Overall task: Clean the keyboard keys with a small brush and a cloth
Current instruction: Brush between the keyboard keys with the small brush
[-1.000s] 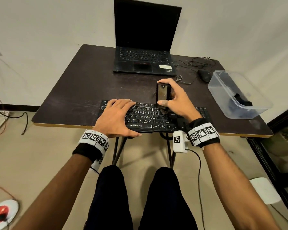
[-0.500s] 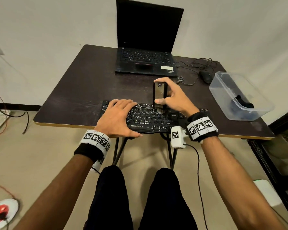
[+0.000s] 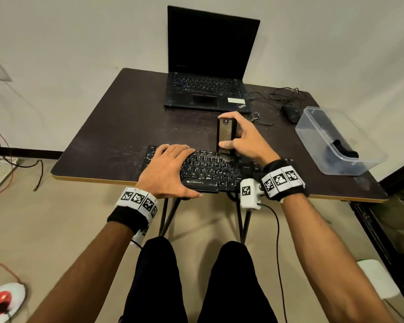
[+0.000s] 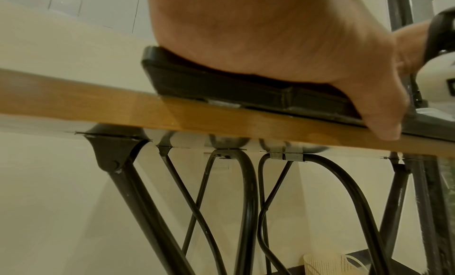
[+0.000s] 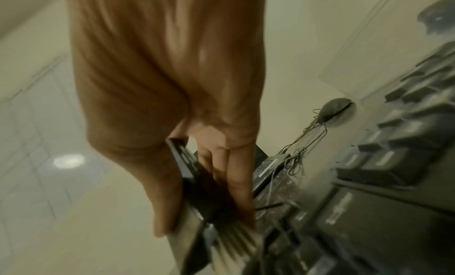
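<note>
A black keyboard [image 3: 210, 171] lies at the table's near edge. My left hand [image 3: 167, 170] lies flat on its left half with fingers straight, thumb along the front edge; from below, the palm [image 4: 283, 45] presses on the keyboard [image 4: 221, 88]. My right hand [image 3: 240, 141] grips a dark, flat-handled brush [image 3: 225, 134] upright, thumb on its front face. Its pale bristles [image 3: 226, 156] touch the keys near the top row, right of centre. In the right wrist view the fingers [image 5: 236, 182] clamp the brush [image 5: 194, 174] and its bristles [image 5: 236, 246] splay against the keys [image 5: 384, 162]. No cloth can be made out.
An open black laptop [image 3: 208, 89] stands at the table's far side. A black mouse [image 3: 290, 113] with tangled cable lies to its right. A clear plastic tub [image 3: 336, 141] holding something dark sits at the right edge. The wooden table edge [image 4: 98, 106] runs under the keyboard.
My right hand has carried the brush away from me, from the middle rows toward the keyboard's top row. The left hand stays flat on the left half.
</note>
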`<control>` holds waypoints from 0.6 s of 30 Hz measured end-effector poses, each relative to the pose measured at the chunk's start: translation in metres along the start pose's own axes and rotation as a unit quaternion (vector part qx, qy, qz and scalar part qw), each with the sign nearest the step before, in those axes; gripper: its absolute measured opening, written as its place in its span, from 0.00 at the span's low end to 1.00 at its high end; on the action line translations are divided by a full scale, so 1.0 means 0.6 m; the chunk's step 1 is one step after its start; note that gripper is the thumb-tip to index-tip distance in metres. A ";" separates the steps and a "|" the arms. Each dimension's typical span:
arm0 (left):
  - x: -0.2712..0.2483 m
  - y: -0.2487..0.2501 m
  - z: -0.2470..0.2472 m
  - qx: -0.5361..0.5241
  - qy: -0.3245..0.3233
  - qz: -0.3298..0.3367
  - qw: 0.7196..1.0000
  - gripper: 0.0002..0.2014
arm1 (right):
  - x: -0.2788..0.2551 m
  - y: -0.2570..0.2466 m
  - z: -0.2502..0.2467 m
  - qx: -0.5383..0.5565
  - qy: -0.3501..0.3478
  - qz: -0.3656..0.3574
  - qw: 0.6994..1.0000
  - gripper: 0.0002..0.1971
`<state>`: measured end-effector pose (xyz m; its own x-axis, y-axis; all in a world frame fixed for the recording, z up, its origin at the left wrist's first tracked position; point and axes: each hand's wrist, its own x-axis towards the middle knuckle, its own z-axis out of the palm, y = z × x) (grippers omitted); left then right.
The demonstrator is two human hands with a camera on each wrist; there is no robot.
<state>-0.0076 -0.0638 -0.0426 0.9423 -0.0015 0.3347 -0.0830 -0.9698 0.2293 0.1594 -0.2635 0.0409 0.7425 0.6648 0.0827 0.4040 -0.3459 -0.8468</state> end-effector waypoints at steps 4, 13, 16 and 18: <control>0.001 0.000 0.001 0.000 -0.001 0.000 1.000 0.62 | -0.007 -0.001 -0.005 -0.012 0.040 -0.004 0.999 0.33; 0.000 -0.001 0.002 0.000 0.007 0.003 1.000 0.62 | -0.029 0.000 0.014 -0.008 0.031 -0.029 0.999 0.34; -0.001 -0.002 0.002 -0.002 0.007 0.001 1.000 0.61 | -0.028 -0.001 0.018 -0.008 0.029 -0.030 0.999 0.34; 0.000 -0.001 0.002 -0.001 0.005 0.001 1.000 0.61 | -0.028 0.001 0.025 -0.025 0.078 -0.040 0.996 0.35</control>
<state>-0.0071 -0.0634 -0.0440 0.9389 0.0000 0.3443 -0.0843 -0.9696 0.2298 0.1389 -0.2648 0.0312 0.7797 0.5817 0.2319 0.4875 -0.3314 -0.8078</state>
